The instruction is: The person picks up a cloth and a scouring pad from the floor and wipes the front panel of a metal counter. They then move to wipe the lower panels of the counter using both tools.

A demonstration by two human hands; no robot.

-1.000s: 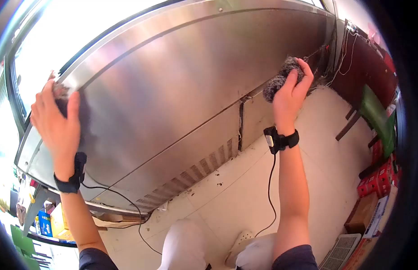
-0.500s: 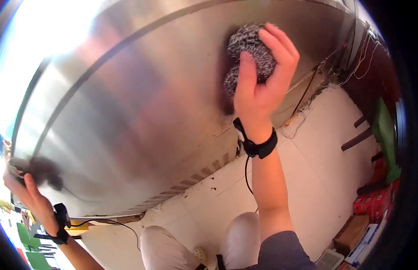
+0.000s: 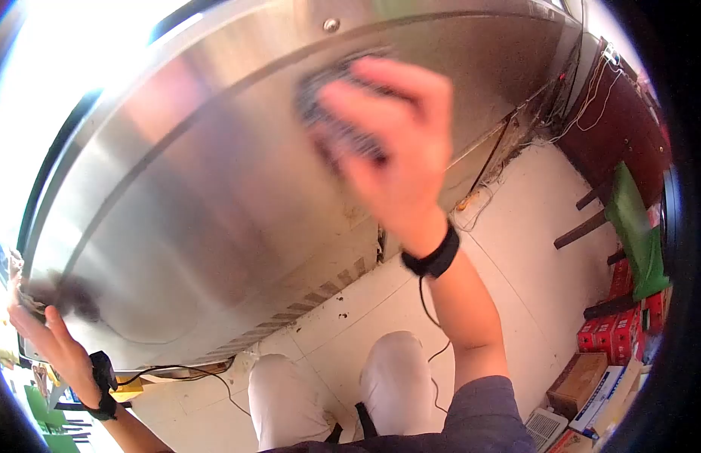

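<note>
My right hand [image 3: 399, 143], blurred by motion, is closed around a grey steel wool scrubber [image 3: 331, 102]. The scrubber lies against the upper part of a shiny stainless steel panel [image 3: 214, 226], below its curved dark seam. At the far left, my left hand [image 3: 56, 351] grips the panel's side edge, thumb on the front face and fingers around the side. Its fingertips are hard to make out against the glare. Both wrists wear black bands with cables.
My knees [image 3: 395, 370] are below the panel on a pale tiled floor [image 3: 486, 302]. To the right are red boxes [image 3: 611, 332], a brown carton [image 3: 580, 381], a green cloth-like item [image 3: 633, 226] and dark furniture legs [image 3: 580, 229]. Loose wires [image 3: 592, 106] hang at the upper right.
My right hand has swept the scrubber leftward across the panel. My left hand stays at the panel's left edge. The view has shifted slightly.
</note>
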